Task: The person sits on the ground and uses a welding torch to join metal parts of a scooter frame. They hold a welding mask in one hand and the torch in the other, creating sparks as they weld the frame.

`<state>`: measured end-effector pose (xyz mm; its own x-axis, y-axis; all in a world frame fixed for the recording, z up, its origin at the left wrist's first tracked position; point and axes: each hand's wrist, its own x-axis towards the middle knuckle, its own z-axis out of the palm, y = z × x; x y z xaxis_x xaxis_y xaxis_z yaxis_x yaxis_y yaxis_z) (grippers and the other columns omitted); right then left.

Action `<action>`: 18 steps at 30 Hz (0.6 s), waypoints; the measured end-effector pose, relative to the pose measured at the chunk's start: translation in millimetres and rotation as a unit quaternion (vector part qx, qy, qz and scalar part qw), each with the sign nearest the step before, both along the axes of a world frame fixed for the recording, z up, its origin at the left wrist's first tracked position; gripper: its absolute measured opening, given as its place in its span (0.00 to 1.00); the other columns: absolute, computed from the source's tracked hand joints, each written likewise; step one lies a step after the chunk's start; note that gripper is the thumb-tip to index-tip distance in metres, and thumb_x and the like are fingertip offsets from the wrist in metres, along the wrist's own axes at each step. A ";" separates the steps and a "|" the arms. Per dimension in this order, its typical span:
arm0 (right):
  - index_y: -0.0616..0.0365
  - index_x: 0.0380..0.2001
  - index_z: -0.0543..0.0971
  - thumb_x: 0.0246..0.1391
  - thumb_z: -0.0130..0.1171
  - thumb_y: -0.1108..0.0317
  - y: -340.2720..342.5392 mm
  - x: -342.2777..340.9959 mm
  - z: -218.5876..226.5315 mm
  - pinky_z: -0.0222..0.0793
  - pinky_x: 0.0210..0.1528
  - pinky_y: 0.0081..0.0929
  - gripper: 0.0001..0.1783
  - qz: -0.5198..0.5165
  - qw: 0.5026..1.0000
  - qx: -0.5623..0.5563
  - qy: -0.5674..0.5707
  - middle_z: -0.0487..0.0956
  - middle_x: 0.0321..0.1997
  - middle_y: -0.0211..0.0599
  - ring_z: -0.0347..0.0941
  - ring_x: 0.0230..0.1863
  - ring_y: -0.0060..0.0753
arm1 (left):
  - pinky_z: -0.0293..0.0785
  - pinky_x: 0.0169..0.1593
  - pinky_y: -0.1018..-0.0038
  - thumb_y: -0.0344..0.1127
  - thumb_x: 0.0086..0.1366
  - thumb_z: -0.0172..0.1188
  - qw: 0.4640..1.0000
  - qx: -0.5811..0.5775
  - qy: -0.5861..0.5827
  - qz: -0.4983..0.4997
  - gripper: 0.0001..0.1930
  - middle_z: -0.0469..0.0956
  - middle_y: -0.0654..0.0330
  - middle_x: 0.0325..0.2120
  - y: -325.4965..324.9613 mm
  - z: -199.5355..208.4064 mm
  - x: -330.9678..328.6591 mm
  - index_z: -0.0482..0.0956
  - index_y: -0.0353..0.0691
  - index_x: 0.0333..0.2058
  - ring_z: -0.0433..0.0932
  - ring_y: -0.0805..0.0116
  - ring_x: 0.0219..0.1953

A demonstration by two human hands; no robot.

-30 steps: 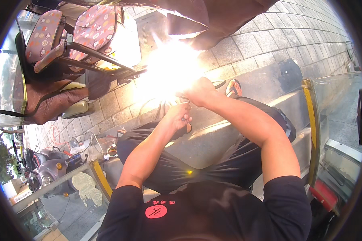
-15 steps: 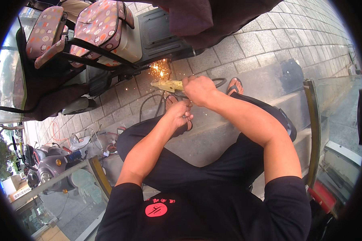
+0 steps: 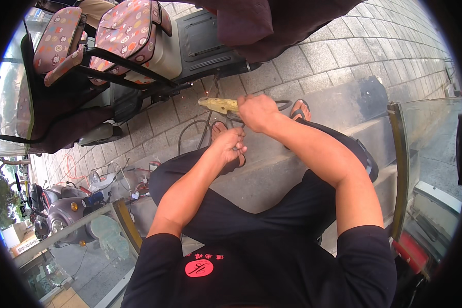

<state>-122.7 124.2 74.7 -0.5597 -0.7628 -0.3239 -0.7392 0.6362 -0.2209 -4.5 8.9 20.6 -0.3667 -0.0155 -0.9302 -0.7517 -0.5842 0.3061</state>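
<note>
My right hand (image 3: 259, 113) is wrapped round the handle of a yellow welding electrode holder (image 3: 218, 104), whose jaws point left. From its jaw end a thin rod seems to rise toward the scooter's underside, with a few small sparks about it. A dark cable (image 3: 182, 134) loops below the holder. Just below and left of my right hand, my left hand (image 3: 228, 145) is closed, with its fingers curled; what it holds, if anything, is hidden. The electric scooter (image 3: 205, 41), with patterned padded seats (image 3: 123, 31), stands beyond the holder.
My sandalled feet are on a grey stone step (image 3: 339, 110), beside tiled paving (image 3: 323, 54). Glass panels (image 3: 82, 256) stand at both sides. A second scooter (image 3: 69, 208) is at the left, with loose wires (image 3: 120, 177) near it. Dark cloth (image 3: 246, 25) hangs over the first scooter.
The bright burst of sparks by the scooter's underside has died down to a few specks. My right hand and the electrode holder have shifted slightly right; my left hand stays put.
</note>
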 end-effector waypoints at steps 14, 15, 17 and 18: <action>0.65 0.50 0.78 0.49 0.68 0.70 2.9 -2.5 -7.5 0.82 0.48 0.36 0.24 0.004 1.000 0.007 0.008 0.86 0.47 0.47 0.85 0.50 0.44 | 0.72 0.31 0.70 0.30 0.69 0.56 1.000 0.001 0.007 -0.012 0.06 0.65 0.70 0.19 2.0 3.5 0.4 0.75 0.41 0.31 0.60 0.76 0.15; 0.65 0.50 0.78 0.49 0.68 0.70 3.1 -3.1 -6.6 0.82 0.48 0.36 0.23 0.005 1.000 0.007 0.009 0.86 0.47 0.47 0.85 0.50 0.44 | 0.72 0.31 0.70 0.30 0.69 0.56 1.000 0.002 0.004 -0.010 0.05 0.65 0.70 0.19 2.2 2.7 -0.1 0.75 0.41 0.31 0.60 0.76 0.15; 0.65 0.49 0.78 0.50 0.67 0.70 5.4 -4.3 -10.3 0.82 0.48 0.36 0.22 -0.003 1.000 0.001 0.013 0.86 0.46 0.47 0.85 0.49 0.44 | 0.72 0.31 0.69 0.30 0.69 0.56 1.000 0.007 -0.001 -0.004 0.05 0.65 0.69 0.19 3.3 -2.7 -1.5 0.75 0.41 0.31 0.61 0.75 0.16; 0.65 0.49 0.78 0.50 0.67 0.70 2.9 -5.2 -11.8 0.82 0.48 0.37 0.22 -0.003 1.000 -0.006 0.015 0.86 0.46 0.47 0.85 0.49 0.45 | 0.73 0.31 0.69 0.29 0.68 0.56 1.000 0.011 0.002 -0.005 0.04 0.65 0.69 0.19 0.8 -5.4 -0.9 0.75 0.41 0.31 0.62 0.75 0.16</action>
